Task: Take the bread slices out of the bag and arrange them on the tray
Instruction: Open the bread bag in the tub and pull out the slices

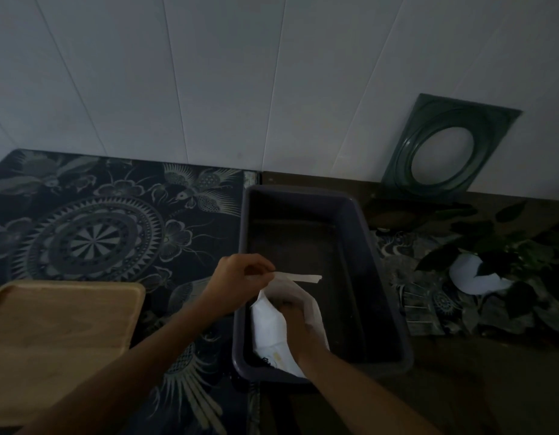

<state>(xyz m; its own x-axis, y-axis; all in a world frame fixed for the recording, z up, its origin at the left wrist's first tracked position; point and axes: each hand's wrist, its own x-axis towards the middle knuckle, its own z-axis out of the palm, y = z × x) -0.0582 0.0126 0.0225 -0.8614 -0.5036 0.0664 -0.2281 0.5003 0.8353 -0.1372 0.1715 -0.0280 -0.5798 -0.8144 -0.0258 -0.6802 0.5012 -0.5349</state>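
While pinching the bag (273, 321) rim, hands (240, 279) at its mouth.

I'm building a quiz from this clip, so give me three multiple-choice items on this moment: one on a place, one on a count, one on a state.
1. Where does the white bag lie?
A. on the wooden tray
B. inside the dark tub
C. against the wall

2. How many bread slices lie on the wooden tray?
A. none
B. two
C. four

3. What is the right hand doing?
A. resting on the mat
B. lifting the tub
C. reaching inside the bag

Answers:
1 B: the dark tub has its walls around the bag.
2 A: the tray's surface is bare.
3 C: its fingers are hidden in the bag's mouth, whose edge the left hand pinches open.
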